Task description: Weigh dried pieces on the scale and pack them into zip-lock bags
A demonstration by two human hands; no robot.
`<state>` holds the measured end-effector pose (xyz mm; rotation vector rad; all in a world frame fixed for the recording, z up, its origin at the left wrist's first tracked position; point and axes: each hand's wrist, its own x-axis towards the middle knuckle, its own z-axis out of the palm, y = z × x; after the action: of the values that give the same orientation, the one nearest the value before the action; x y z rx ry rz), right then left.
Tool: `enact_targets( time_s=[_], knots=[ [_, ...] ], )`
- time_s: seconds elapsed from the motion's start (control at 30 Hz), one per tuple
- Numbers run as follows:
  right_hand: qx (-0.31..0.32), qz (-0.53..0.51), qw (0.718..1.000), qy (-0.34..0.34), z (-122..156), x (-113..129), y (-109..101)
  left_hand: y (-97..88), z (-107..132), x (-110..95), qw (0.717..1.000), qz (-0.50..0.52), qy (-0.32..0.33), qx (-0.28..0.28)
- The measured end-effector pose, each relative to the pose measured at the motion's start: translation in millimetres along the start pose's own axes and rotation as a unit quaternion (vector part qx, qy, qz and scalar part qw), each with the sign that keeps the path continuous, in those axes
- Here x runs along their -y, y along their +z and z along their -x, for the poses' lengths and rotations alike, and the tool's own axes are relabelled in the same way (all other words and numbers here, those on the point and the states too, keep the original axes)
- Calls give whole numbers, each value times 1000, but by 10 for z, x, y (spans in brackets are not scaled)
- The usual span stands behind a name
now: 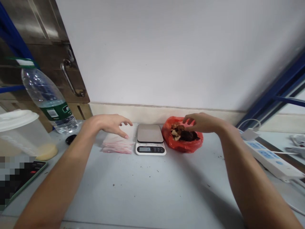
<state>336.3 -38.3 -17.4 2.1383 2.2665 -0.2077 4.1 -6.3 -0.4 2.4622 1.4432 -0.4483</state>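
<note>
Two bare hands reach over a pale counter point(152, 197), with a white digital scale point(150, 135) between them. The right hand point(201, 123) is above the far, right part of an open red plastic bag point(176, 146), just right of the scale; the bag's mouth faces up, showing brown and blackish pieces point(179, 132). The bag lies below the fingertips and slightly toward the wearer; it is roundish, with no clear long axis. The right grip is loosely curled and apparently empty (whether a fingertip brushes the pieces, I cannot tell). The left hand point(114, 124), well apart from the bag, hangs over a stack of thin, clear, pink-edged bags point(116, 144) left of the scale, its grip wide, thumb and fingers parted, holding nothing.

As for writing: the scale's small display seems to read 15, though blurred. A water bottle point(47, 92) at left has a green label with a white barcode; its brand is unreadable. Raised letters on a frosted tub point(20, 135) are too faint to read.
</note>
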Motion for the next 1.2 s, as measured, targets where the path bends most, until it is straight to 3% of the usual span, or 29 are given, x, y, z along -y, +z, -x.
enact_targets(
  time_s=[0.2,0.3,0.47,0.63,0.77,0.93,1.2],
  knots=[
    [70,27,996,38,-5,80,38,-6,7,-25,1000,-15,-5,0],
    [87,24,996,20,-26,98,68,-18,8,-67,1000,-16,-10,8],
    [70,11,997,-2,-38,105,103,13,-29,-104,1000,-19,-14,14],
    [59,5,998,-7,-17,156,105,124,-155,-194,999,-5,17,-30],
    [70,4,997,-30,-22,159,116,206,-245,-279,1000,-7,2,-8],
    [70,-5,997,-11,-32,131,143,346,-350,-343,1000,14,2,-5],
    [72,-7,997,1,48,176,53,476,-497,-255,998,48,40,-1]
  ],
)
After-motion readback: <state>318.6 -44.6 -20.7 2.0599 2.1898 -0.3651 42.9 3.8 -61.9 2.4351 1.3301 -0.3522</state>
